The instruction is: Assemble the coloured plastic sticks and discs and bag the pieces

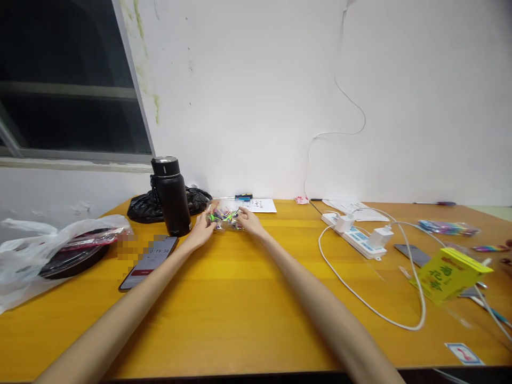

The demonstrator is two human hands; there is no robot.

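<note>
Both of my arms stretch forward over the wooden table (240, 309) to a clear plastic bag (224, 217) of small colourful pieces. The pieces are too small to name; green, blue and orange show among them. My left hand (201, 230) grips the bag's left side, fingers curled around its edge. On the opposite side, my right hand (250, 221) pinches the bag's right edge between thumb and fingers. Just behind the bag lie a white paper (262, 205) and a screwdriver (242, 197) with a blue and black handle.
A black thermos (172, 197) stands left of my hands, before a black plastic bag (140, 207). Nearer are a phone (150, 261) and a white plastic bag (24, 266) around a dark round container. At right are a power strip (360, 240), looping white cables and a yellow packet (448, 274).
</note>
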